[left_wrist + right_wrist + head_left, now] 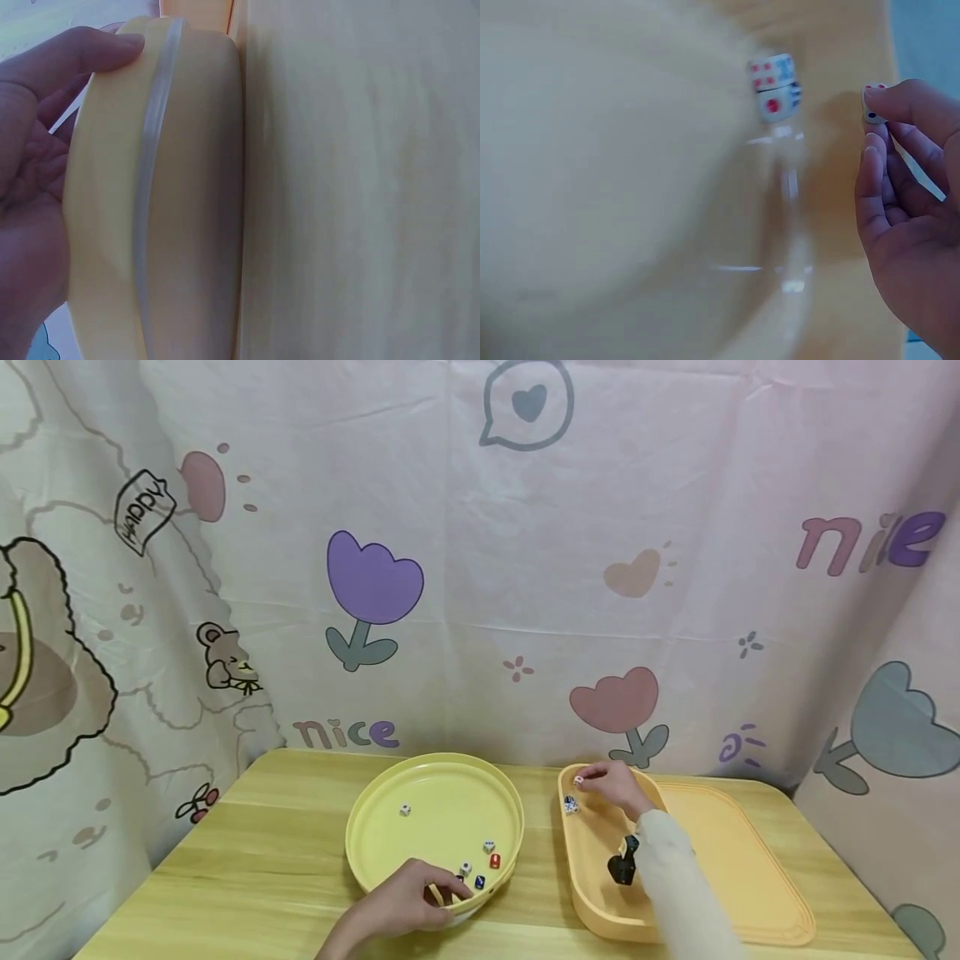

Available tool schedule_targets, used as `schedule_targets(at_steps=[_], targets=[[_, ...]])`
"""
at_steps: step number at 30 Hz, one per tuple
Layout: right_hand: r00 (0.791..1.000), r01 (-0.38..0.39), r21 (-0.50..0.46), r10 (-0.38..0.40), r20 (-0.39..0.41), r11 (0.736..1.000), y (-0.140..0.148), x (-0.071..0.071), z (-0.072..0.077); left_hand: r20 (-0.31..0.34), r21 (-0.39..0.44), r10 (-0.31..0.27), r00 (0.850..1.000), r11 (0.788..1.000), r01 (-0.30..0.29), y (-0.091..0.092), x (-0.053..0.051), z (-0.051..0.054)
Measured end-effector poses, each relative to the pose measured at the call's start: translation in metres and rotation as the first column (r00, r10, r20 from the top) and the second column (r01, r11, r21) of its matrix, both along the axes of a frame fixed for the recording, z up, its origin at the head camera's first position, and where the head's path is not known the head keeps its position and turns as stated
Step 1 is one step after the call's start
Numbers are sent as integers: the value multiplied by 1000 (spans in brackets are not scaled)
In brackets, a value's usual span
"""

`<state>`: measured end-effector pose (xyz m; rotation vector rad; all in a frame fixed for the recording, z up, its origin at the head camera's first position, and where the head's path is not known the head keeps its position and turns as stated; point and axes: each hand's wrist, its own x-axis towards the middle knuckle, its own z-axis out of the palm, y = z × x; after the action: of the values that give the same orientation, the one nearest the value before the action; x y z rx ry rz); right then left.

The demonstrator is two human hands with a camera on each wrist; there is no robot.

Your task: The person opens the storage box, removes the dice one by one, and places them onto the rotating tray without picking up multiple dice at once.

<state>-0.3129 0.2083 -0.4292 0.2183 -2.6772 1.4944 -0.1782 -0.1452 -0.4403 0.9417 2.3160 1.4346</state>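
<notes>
At the near rim of a round yellow tray [362, 802], my left hand [405, 897] grips the edge, thumb on the outer wall [112, 195] and fingers over the inside. Near those fingers in the tray lie several dice, among them a red die [495, 861], a blue die [480, 882] and a white die [489, 845]. Another white die [405, 810] sits farther back. Over the far left end of an orange tray [592, 835], my right hand [617, 787] pinches a white die [873, 105] between thumb and fingers. Stacked dice [775, 86] stand beside it.
An orange lid or board [742, 860] lies right of the orange tray on the wooden table [225, 860]. A black device [622, 864] is at my right wrist. Behind the table hangs a printed curtain [480, 610].
</notes>
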Motion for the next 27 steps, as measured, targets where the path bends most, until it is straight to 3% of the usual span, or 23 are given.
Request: schedule_targets(at_steps=[12, 27], targets=[[996, -88, -8, 88, 13, 996, -4, 7, 33, -13, 9, -3, 1000, 1000, 4, 1, 0, 0], [983, -183, -141, 184, -9, 973, -17, 37, 58, -8, 4, -8, 1000, 1000, 9, 0, 0, 1]])
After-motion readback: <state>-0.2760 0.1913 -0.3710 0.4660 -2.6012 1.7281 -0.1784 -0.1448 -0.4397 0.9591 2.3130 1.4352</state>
